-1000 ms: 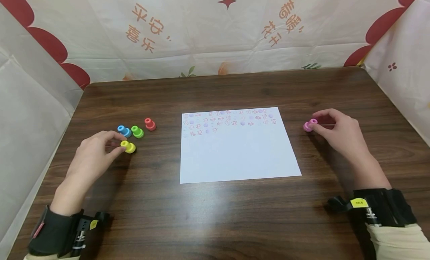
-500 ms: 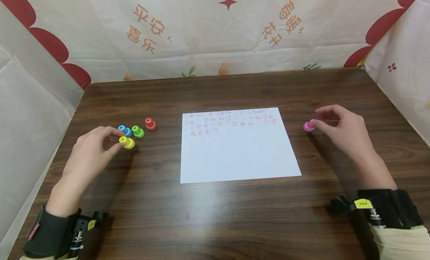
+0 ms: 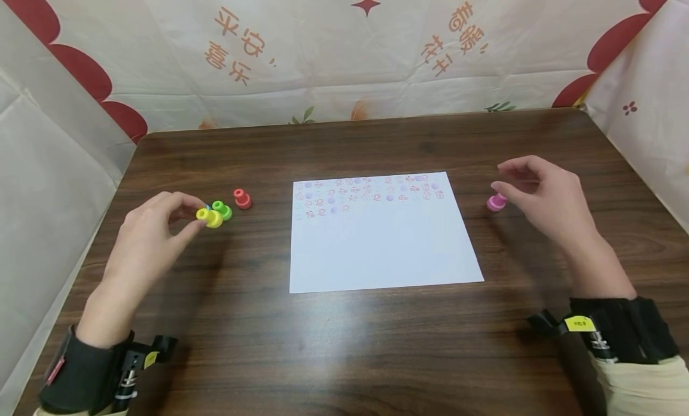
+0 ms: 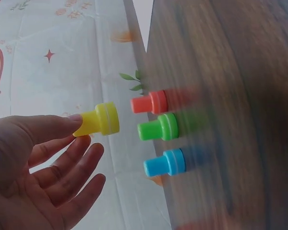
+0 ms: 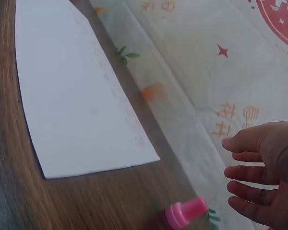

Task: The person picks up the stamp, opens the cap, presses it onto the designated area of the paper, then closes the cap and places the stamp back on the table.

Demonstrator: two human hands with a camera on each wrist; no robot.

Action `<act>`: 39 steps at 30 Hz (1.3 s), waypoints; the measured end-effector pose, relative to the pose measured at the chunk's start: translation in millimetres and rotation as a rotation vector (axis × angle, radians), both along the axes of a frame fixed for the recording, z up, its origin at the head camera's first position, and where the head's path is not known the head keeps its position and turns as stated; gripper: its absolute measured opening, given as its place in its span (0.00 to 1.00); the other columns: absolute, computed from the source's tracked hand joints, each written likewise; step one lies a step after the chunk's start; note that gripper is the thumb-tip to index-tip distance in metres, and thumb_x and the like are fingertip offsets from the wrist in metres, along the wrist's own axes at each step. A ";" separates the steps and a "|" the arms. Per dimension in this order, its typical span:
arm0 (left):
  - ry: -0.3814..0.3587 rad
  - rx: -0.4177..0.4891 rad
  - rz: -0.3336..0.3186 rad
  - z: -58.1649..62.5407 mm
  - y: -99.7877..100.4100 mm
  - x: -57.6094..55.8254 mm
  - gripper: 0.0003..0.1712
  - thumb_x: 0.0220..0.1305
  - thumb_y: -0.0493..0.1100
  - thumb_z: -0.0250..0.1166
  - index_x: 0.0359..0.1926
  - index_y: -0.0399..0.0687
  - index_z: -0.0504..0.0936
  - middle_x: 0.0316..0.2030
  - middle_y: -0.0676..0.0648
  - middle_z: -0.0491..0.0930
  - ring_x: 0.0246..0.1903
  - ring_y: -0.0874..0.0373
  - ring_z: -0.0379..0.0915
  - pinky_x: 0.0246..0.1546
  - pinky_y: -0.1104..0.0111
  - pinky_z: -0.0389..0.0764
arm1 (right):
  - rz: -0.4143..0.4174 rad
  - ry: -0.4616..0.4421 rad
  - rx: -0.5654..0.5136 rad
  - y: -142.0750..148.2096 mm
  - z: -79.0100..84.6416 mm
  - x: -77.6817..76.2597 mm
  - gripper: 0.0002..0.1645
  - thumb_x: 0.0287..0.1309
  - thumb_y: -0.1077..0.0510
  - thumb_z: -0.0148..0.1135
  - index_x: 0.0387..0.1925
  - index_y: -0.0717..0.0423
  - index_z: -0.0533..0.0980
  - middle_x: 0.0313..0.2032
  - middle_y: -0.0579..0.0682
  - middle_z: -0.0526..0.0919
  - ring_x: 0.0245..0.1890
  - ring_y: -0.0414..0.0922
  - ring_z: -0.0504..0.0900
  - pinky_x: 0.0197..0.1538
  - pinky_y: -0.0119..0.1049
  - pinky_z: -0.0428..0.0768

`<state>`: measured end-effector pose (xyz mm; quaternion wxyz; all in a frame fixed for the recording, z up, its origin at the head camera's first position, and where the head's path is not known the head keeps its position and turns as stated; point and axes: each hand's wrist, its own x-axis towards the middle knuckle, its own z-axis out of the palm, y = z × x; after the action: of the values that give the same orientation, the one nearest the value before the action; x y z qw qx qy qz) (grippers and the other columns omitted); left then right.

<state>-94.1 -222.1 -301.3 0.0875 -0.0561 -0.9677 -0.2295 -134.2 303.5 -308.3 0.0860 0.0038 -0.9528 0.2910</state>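
Left hand (image 3: 151, 239): pinching yellow stamp (image 4: 105, 120) between thumb and fingers, above left side of counter (image 3: 334, 350). Right hand (image 3: 549, 207): wide, fingers parted, near but apart from upright pink stamp (image 3: 496, 203). Near yellow stamp: blue stamp (image 4: 165, 162), green stamp (image 4: 158, 127), red stamp (image 4: 150, 101), upright in a row. Between hands: white paper (image 3: 377, 242), small marks along far part. Beyond counter: pale printed cloth (image 3: 323, 45).

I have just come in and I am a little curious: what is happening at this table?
A person's left hand pinches a yellow stamp, held above the table. Red, green and blue stamps stand nearby. The open right hand is beside a pink stamp, not touching it. Between the hands lies white paper, with small prints across its far part.
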 end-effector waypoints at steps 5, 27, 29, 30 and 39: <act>0.044 0.021 -0.015 3.5 6.7 -0.1 0.13 0.59 0.39 0.67 0.45 0.42 0.80 0.41 0.39 0.79 0.42 0.43 0.76 0.40 0.44 0.76 | 0.025 0.000 -0.020 -9.8 2.0 0.8 0.27 0.60 0.47 0.62 0.54 0.61 0.74 0.50 0.66 0.80 0.51 0.62 0.76 0.51 0.64 0.74; 0.132 0.261 -0.104 0.9 53.6 -10.2 0.13 0.54 0.31 0.68 0.42 0.37 0.78 0.40 0.40 0.82 0.38 0.49 0.79 0.42 0.47 0.83 | 0.133 0.037 -0.097 -65.1 2.5 -1.9 0.19 0.56 0.56 0.67 0.47 0.59 0.78 0.46 0.61 0.82 0.47 0.57 0.78 0.55 0.60 0.76; 0.120 0.277 -0.112 0.0 58.7 -10.8 0.13 0.54 0.31 0.68 0.41 0.38 0.78 0.39 0.39 0.82 0.38 0.48 0.79 0.42 0.46 0.83 | 0.145 0.050 -0.101 -69.6 2.4 -2.2 0.18 0.55 0.58 0.68 0.47 0.59 0.78 0.45 0.61 0.82 0.46 0.57 0.79 0.55 0.59 0.76; 0.116 0.286 -0.118 -0.7 61.1 -11.2 0.13 0.54 0.31 0.68 0.41 0.38 0.78 0.39 0.39 0.83 0.37 0.48 0.79 0.42 0.46 0.83 | 0.151 0.058 -0.102 -71.9 2.3 -2.4 0.17 0.55 0.59 0.68 0.46 0.59 0.78 0.45 0.60 0.83 0.46 0.57 0.79 0.55 0.59 0.76; 0.056 0.329 -0.144 -5.2 83.3 -13.8 0.13 0.55 0.33 0.69 0.43 0.39 0.78 0.38 0.40 0.84 0.38 0.50 0.79 0.45 0.49 0.83 | 0.190 0.087 -0.118 -90.3 3.6 -2.5 0.17 0.53 0.60 0.69 0.45 0.59 0.79 0.43 0.58 0.84 0.45 0.53 0.80 0.55 0.56 0.77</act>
<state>-107.9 -138.8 -306.5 0.1057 -0.1166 -0.9078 -0.3887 -136.7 213.2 -304.6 0.0992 0.1018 -0.9248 0.3528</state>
